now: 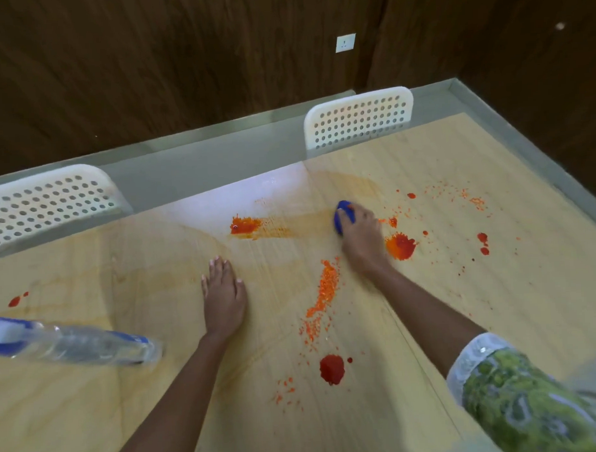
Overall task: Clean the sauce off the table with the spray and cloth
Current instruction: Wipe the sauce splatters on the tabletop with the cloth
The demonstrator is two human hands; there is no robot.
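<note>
Sauce: red and orange splashes [400, 246] lie all over my light wooden worktop [494, 286]: a blot at the far middle with a smear trailing right, a round red blob near me, a speckled orange streak between my arms, small drops at the right and the left edge.
Cloth: the blue cloth [340, 217] sits bunched under my right hand, on the worktop at the end of the wet smear.
Right hand: my right hand [363, 235] presses down on the cloth, fingers curled over it (only the cloth's far-left edge shows).
Left hand: my left hand [223, 296] lies flat on the worktop, fingers straight and together, holding nothing.
Spray: the clear spray bottle [74, 342] with blue and white parts lies on its side at my left, well apart from the cloth.
Chairs: two white perforated chair backs [359, 120] stand at the far edge.
Wall: dark wood panelling with a white socket [345, 43].
</note>
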